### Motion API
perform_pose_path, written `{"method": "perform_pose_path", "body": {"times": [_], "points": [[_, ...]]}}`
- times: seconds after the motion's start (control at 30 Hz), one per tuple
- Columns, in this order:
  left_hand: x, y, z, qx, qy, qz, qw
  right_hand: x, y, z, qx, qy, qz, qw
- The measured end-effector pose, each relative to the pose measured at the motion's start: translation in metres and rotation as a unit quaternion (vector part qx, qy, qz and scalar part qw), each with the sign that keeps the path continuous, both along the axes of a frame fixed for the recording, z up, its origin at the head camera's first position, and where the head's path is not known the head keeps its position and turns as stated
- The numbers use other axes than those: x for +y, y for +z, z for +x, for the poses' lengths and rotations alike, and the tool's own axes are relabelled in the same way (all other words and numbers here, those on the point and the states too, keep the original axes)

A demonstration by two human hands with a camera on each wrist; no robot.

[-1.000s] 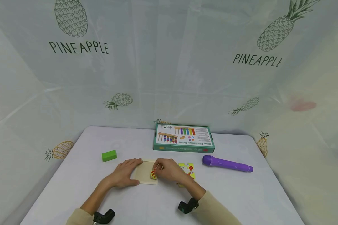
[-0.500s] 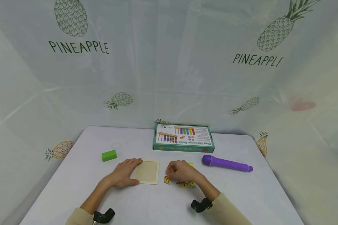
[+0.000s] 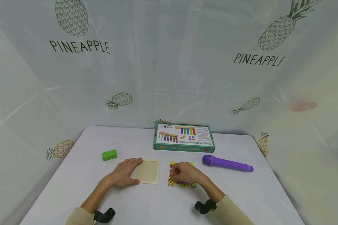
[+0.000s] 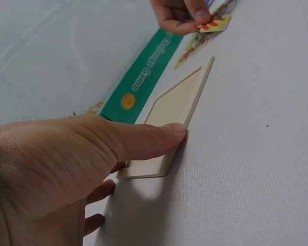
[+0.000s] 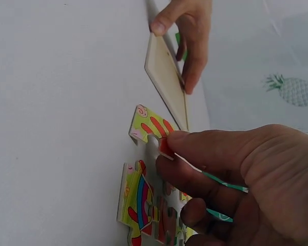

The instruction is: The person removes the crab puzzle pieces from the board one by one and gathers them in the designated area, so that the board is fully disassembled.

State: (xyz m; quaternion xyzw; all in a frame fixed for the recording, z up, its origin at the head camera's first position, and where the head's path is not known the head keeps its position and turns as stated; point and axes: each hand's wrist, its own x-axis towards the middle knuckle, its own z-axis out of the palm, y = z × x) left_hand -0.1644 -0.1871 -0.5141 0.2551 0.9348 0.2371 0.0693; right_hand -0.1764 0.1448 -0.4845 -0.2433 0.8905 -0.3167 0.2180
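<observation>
A shallow square wooden puzzle tray [image 3: 148, 172] with a raised rim lies bare on the table. My left hand [image 3: 124, 173] holds it by the left side, thumb on the near edge and fingers at the far edge. To the right of the tray, my right hand [image 3: 186, 172] pinches a yellow puzzle piece [image 5: 153, 125] with red stripes between thumb and forefinger. That piece is slightly tilted in the right wrist view. Beside it lie several other colourful puzzle pieces [image 5: 136, 200], partly hidden under the right hand.
A green-edged game box [image 3: 184, 138] lies at the back of the white table [image 3: 146, 206]. The purple microphone-shaped stick [image 3: 227, 163] is to the right of the pieces. A green block [image 3: 109, 155] sits behind the left hand. A pineapple-print curtain [image 3: 169, 68] hangs behind.
My right hand has carried the striped puzzle piece from over the tray's right side rightward to beside the other pieces. The left hand and the tray have stayed in place.
</observation>
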Motion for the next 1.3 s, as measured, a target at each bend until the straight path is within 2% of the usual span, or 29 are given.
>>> {"method": "perform_pose_path", "body": {"times": [0.43,0.77,1.3], "points": [[0.0003,0.0016,0.0008,0.003,-0.005,0.001,1.0000,-0.0028,-0.0028,0.0012,0.018,-0.009,0.010,0.9997],[0.0003,0.0010,-0.0009,-0.007,-0.001,-0.002,1.0000,-0.0017,-0.0070,0.0013,0.028,-0.005,0.007,0.9996],[-0.0003,-0.0001,-0.0012,-0.008,-0.001,-0.004,1.0000,-0.0021,-0.0076,0.0022,0.025,-0.007,0.014,0.9996]]}}
